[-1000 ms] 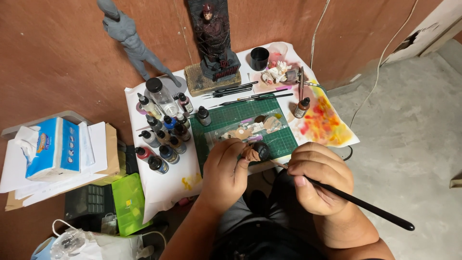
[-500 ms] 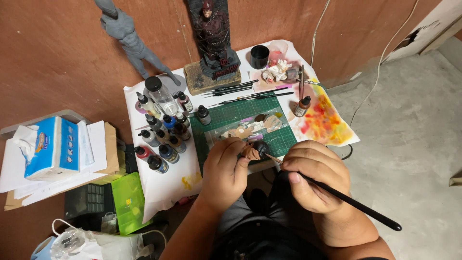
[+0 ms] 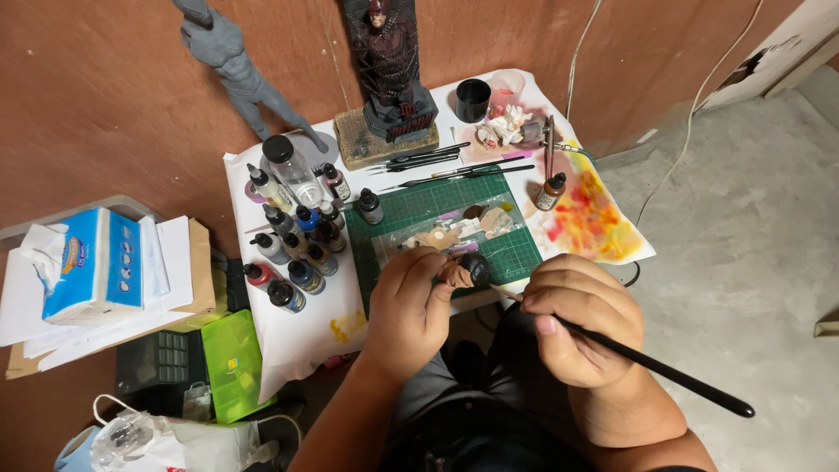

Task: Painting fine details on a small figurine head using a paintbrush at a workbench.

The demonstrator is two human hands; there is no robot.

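Observation:
My left hand (image 3: 412, 308) grips a small miniature head (image 3: 464, 270), tan with dark hair, just over the near edge of a green cutting mat (image 3: 437, 205). My right hand (image 3: 584, 322) holds a thin black paintbrush (image 3: 664, 371); its handle slants down to the right and its tip points at the miniature head. Both hands hover above my lap in front of a small paper-covered table (image 3: 297, 323).
Several paint bottles (image 3: 293, 245) stand left of the mat. A dark red figure on a base (image 3: 389, 79), a grey figure (image 3: 236, 70), spare brushes (image 3: 428, 159), a black cup (image 3: 473, 99) and stained paper (image 3: 594, 218) are behind. A tissue box (image 3: 92, 262) and green case (image 3: 232, 363) lie left.
My right hand has shifted slightly toward the left hand, bringing the brush tip closer to the miniature head. The left hand stays nearly still.

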